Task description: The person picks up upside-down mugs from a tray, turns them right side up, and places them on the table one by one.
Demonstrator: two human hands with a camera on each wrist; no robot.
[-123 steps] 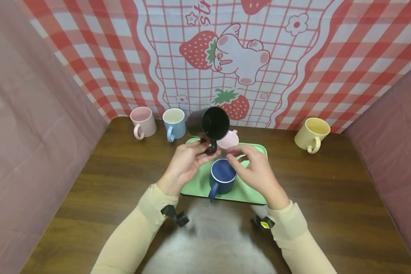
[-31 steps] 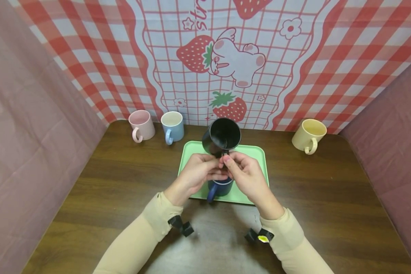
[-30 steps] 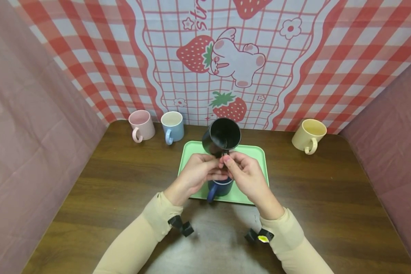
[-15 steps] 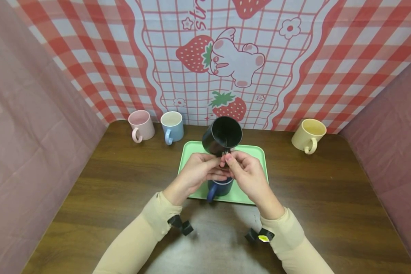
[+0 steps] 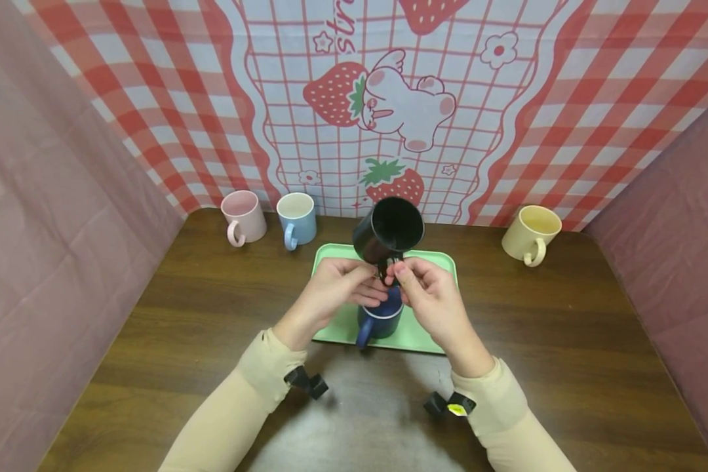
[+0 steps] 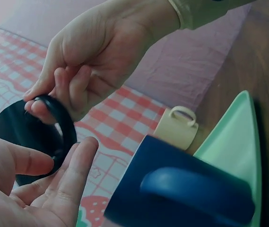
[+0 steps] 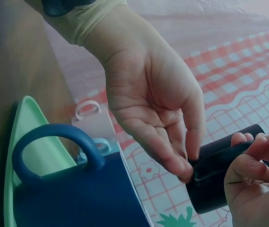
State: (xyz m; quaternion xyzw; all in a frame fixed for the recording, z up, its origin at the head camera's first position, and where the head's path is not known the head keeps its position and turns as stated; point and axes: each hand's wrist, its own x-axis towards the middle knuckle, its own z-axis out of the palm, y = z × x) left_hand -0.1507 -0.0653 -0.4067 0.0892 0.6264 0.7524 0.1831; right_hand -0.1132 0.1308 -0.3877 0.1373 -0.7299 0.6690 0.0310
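Observation:
A black mug [image 5: 373, 237] is held in the air above the tray, its mouth tilted toward the head camera. My right hand [image 5: 435, 296] pinches the mug's handle between thumb and fingers. My left hand [image 5: 330, 290] is at the handle's other side, fingers fairly straight and loosely spread, the fingertips at or just beside the handle. In the left wrist view, the black mug [image 6: 18, 125] hangs by its handle from the right hand [image 6: 96, 61]. Below both hands, a navy mug [image 5: 380, 325] stands upright on a light green tray [image 5: 431, 333], partly covered by the left fingers.
At the back left stand a pink mug [image 5: 246, 219] and a light blue mug [image 5: 303, 226]. A yellow mug [image 5: 522, 242] is at the back right. Behind the wooden table [image 5: 566, 354] hangs a red-and-white checked cloth [image 5: 195, 98], with pink curtains either side.
The black mug, held by the left hand alone at first, came right and forward into the right hand's pinch. Most recently the left hand shifted left while the mug rose slightly rightward.

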